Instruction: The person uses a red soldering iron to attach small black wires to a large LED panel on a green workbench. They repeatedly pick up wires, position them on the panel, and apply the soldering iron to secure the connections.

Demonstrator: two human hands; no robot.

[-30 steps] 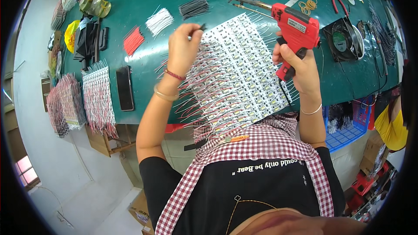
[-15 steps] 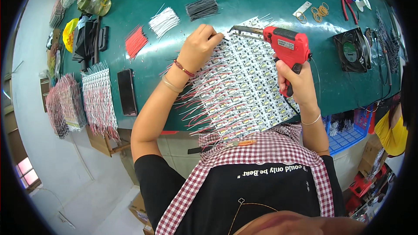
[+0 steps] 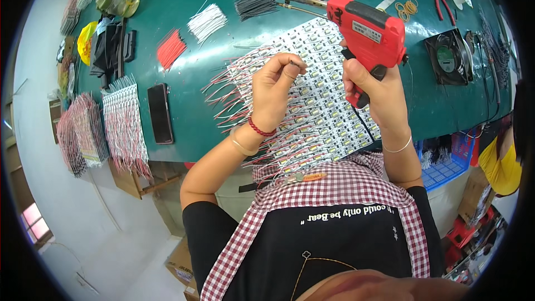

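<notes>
A red soldering gun (image 3: 368,28) with a black grip is in my right hand (image 3: 384,95), its fingers closed around the handle. Its metal tip points left, raised beyond the far edge of a broad sheet of white LED circuit boards (image 3: 323,100). Red and white wires (image 3: 234,97) fan out from the sheet's left side. Over the boards, my left hand (image 3: 273,89) is closed in a pinch. Something small and dark shows at its fingertips, too small to make out.
Bundles of red wires (image 3: 171,49), white wires (image 3: 207,23) and black wires (image 3: 254,4) lie beyond the boards. At left are a phone (image 3: 160,113) and a wired board sheet (image 3: 123,122). Right: a black fan (image 3: 447,57), red-handled pliers (image 3: 443,8) and a blue basket (image 3: 446,175).
My right hand has lifted the soldering gun, its tip moving up and left off the boards. The left hand has shifted right and nearer, away from the boards' far edge, still pinching.
</notes>
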